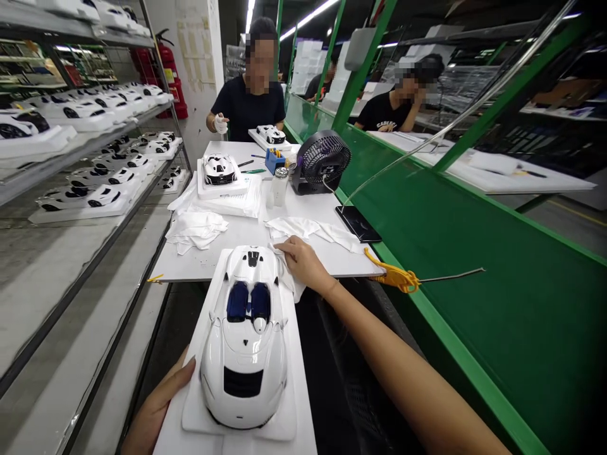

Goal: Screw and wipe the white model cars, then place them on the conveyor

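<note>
A white model car [244, 373] with dark blue seats lies on a white foam tray [298, 354], which juts out past the table's near edge. My left hand [164, 398] grips the tray's left side, thumb on top, its other fingers hidden beneath. At the far right corner of the car, my right hand [303, 262] pinches a white cloth [289, 278] against the bodywork, index finger pointing left. More white cloths lie crumpled on the table, one on the left [196, 229] and one on the right [315, 230].
A second model car [219, 169] rests on stacked foam. Beyond it are a bottle [279, 186], a black fan [322, 161], a blue holder [274, 161] and a black tablet [358, 223]. A co-worker [251, 104] stands opposite. Shelves of model cars [95, 183] line the left; a green partition [465, 265] runs right.
</note>
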### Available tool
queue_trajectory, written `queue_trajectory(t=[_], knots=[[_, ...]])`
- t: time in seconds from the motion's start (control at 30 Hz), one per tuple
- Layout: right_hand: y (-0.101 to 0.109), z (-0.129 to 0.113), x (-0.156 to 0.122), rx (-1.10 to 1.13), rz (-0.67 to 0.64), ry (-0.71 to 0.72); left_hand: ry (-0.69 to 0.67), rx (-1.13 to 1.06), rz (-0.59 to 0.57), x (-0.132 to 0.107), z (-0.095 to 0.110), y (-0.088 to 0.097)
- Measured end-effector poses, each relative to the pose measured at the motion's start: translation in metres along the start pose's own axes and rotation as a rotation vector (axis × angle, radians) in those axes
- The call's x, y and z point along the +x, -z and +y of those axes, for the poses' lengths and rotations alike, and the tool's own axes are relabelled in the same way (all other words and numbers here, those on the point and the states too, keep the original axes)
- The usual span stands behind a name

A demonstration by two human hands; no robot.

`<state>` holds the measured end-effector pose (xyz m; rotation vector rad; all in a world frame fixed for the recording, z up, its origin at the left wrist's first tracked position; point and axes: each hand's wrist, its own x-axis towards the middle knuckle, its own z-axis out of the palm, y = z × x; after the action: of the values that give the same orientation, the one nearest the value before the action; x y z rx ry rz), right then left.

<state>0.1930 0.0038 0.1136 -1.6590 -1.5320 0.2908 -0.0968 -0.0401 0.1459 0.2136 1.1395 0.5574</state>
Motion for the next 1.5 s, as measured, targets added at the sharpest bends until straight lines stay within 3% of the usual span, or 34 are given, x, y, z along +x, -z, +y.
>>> queue_trajectory(t=[0.07,0.13,0.27,0.33,0.43,0.6,0.7,0.83,1.03,1.17,1.33,1.4,1.5], knots=[[0.006,0.009,0.0,0.028,0.057,-0.052,0.005,0.047,-0.074,0.001,0.003,0.006],[0.02,0.002,-0.01,0.071,0.097,-0.08,-0.003,0.081,-0.136,0.002,0.007,0.01],[0.057,-0.057,-0.04,0.271,0.086,-0.011,-0.015,0.094,-0.184,-0.003,0.015,0.005],[0.067,-0.093,-0.052,0.334,-0.024,0.091,-0.043,0.097,-0.163,-0.008,0.017,-0.003],[0.058,-0.134,-0.06,0.262,-0.245,0.316,-0.082,0.096,-0.145,-0.013,0.018,-0.013],[0.027,-0.16,-0.063,-0.286,-0.378,0.507,-0.054,0.074,-0.2,-0.016,0.019,-0.019],[0.031,-0.163,-0.07,-0.319,-0.441,0.607,-0.077,0.069,-0.25,-0.017,0.022,-0.02],[0.056,-0.153,-0.079,-0.216,-0.524,0.669,-0.078,0.085,-0.288,-0.019,0.026,-0.022],[0.079,-0.117,-0.073,0.181,-0.513,0.385,-0.129,0.091,-0.186,-0.024,0.03,-0.026],[0.071,-0.086,-0.067,0.317,-0.335,0.205,-0.14,0.089,-0.13,-0.026,0.031,-0.03],[0.06,-0.076,-0.074,0.307,0.088,-0.024,-0.206,0.096,-0.06,-0.027,0.027,-0.031],[0.052,-0.081,-0.081,0.329,0.141,-0.027,-0.251,0.103,-0.025,-0.027,0.026,-0.031],[0.039,-0.092,-0.09,0.378,0.121,0.056,-0.283,0.132,0.011,-0.029,0.023,-0.031]])
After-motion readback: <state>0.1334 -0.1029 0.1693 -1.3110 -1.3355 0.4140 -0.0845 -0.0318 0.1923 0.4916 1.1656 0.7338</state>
